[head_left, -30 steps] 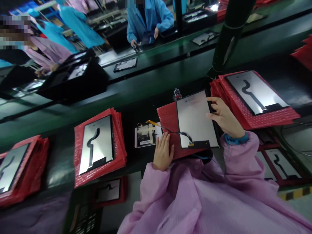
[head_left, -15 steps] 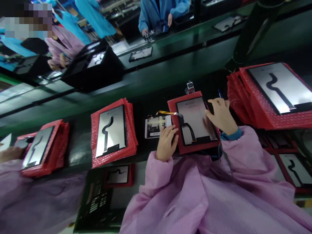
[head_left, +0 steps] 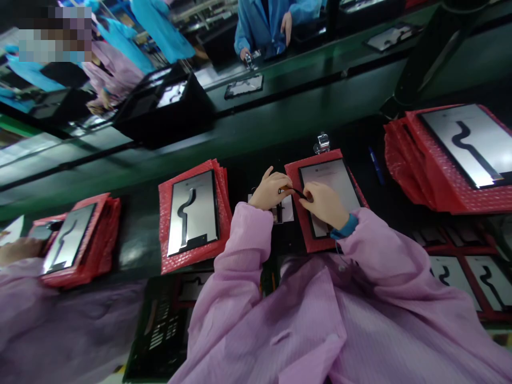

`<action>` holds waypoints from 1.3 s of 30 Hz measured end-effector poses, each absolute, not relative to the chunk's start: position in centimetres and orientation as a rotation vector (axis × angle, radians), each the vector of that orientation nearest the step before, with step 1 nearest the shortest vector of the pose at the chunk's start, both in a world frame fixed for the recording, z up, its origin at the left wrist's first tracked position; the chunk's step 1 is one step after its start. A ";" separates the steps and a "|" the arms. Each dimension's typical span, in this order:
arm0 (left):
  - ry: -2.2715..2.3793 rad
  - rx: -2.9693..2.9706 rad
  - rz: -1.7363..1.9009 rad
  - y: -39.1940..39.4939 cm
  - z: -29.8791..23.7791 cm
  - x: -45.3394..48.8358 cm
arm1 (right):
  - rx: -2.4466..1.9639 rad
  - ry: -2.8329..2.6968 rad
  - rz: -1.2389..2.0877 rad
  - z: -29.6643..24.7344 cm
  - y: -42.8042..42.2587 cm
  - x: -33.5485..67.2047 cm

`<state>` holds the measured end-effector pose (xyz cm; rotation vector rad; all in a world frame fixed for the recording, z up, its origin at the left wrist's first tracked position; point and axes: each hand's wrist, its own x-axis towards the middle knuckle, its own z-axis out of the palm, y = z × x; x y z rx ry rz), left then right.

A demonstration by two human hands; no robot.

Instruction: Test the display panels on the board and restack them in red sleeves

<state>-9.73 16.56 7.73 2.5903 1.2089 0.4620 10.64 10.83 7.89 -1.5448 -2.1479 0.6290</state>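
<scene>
My left hand (head_left: pixel 270 190) pinches one end of a dark flex cable (head_left: pixel 296 192) between thumb and fingertips. From the other side, my right hand (head_left: pixel 326 205) has its fingers closed on the same cable. Below them lies a silvery display panel (head_left: pixel 334 177) with a black edge, partly covered by my right hand, on a red bubble-wrap sheet (head_left: pixel 294 170). A small white-edged module (head_left: pixel 287 209) sits left of the panel, mostly hidden under my left hand. How the cable ends meet is hidden by my fingers.
Stacks of panels on red bubble wrap stand at left (head_left: pixel 164 213) and right (head_left: pixel 436 160). A blue pen (head_left: pixel 376 166) and a metal fixture (head_left: pixel 322 143) lie near the panel. A black bin (head_left: pixel 160 114) stands behind. Co-workers sit across and at far left.
My left hand has risen from the module and my right hand has come left across the panel. Both now grip the cable. The view has shifted slightly.
</scene>
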 end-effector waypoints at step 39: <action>1.052 2.449 0.332 15.6 7.0 -10.9 | -1.516 -2.191 0.788 7.3 11.8 8.5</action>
